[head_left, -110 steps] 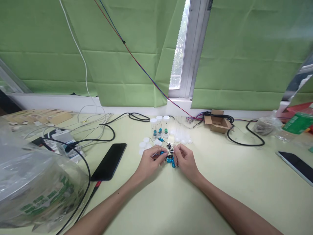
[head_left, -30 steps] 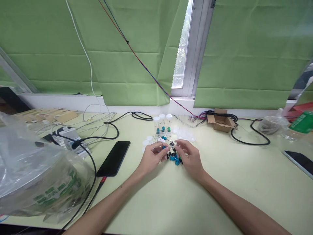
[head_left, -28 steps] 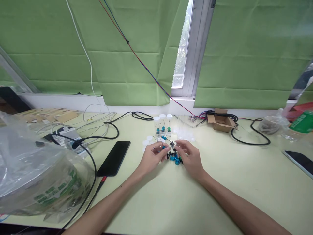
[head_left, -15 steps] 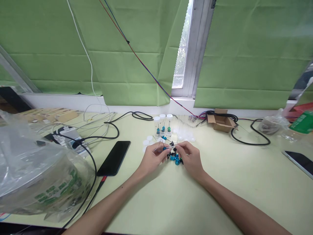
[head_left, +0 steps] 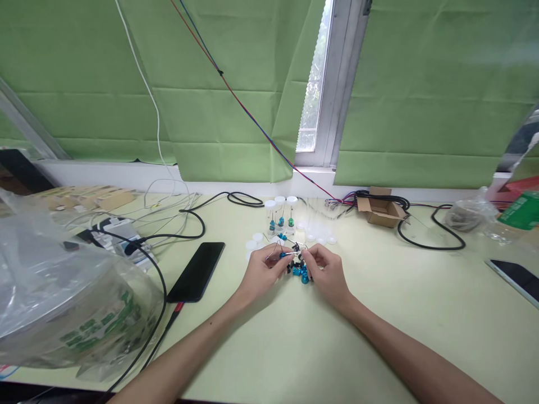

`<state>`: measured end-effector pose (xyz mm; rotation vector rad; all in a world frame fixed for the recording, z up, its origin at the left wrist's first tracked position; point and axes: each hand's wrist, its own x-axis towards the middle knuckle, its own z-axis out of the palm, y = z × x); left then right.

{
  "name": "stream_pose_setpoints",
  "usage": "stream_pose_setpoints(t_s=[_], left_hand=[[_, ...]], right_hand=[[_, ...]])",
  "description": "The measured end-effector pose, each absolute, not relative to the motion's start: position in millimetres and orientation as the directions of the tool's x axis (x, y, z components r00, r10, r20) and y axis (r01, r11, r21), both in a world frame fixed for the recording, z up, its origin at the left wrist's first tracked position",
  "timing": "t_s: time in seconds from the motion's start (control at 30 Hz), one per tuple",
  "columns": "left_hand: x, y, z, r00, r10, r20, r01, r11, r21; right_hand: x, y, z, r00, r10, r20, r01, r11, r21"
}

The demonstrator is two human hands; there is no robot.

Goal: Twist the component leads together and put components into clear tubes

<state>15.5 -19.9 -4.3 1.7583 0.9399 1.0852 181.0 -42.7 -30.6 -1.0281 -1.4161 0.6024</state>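
Note:
My left hand point(head_left: 264, 271) is closed in a pinch on a small blue part with a thin metal rod point(head_left: 291, 253), which points to the right. My right hand point(head_left: 327, 272) is closed at the rod's far end, thumb against forefinger; what lies between those fingertips is too small to make out. Just below the fingers, several small blue parts point(head_left: 301, 272) and black pieces lie in a heap on the table. Beyond the hands, another blue part point(head_left: 282, 237) on a thin rod lies flat. Capped clear tubes point(head_left: 281, 216) with blue and green parts inside stand upright behind it.
White caps point(head_left: 251, 245) and clear empty tubes point(head_left: 314, 224) lie around the standing tubes. A black phone point(head_left: 196, 272) and a bulky plastic bag point(head_left: 76, 303) with a black cable are on the left. An open cardboard box point(head_left: 382, 212) is at the back; another phone point(head_left: 516, 280) lies right.
My right hand has shifted slightly left, closer to the rod's end. A small black piece seen at its fingertips before is now mostly hidden. My left hand has barely moved.

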Motion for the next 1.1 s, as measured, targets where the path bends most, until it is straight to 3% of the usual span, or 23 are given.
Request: stream_pose_setpoints(t_s=[0.4, 0.87, 1.1], left_hand=[[12.5, -17.2, -8.3, 0.408, 0.807, 0.428, 0.248, -0.549, 0.798], [14.4, -16.6, -2.3, 0.331, 0.927, 0.177, 0.11, -0.225, 0.968], [13.3, -13.4, -6.6, 0.34, 0.929, 0.149, 0.071, -0.183, 0.981]], right_hand=[[182.8, -41.8, -35.0, 0.102, 0.872, 0.479, 0.231, 0.448, -0.864], [182.1, -44.6, -31.4, 0.075, 0.854, 0.515, 0.231, 0.488, -0.842], [180.9, -44.2, -31.3, 0.073, 0.852, 0.518, 0.212, 0.494, -0.843]])
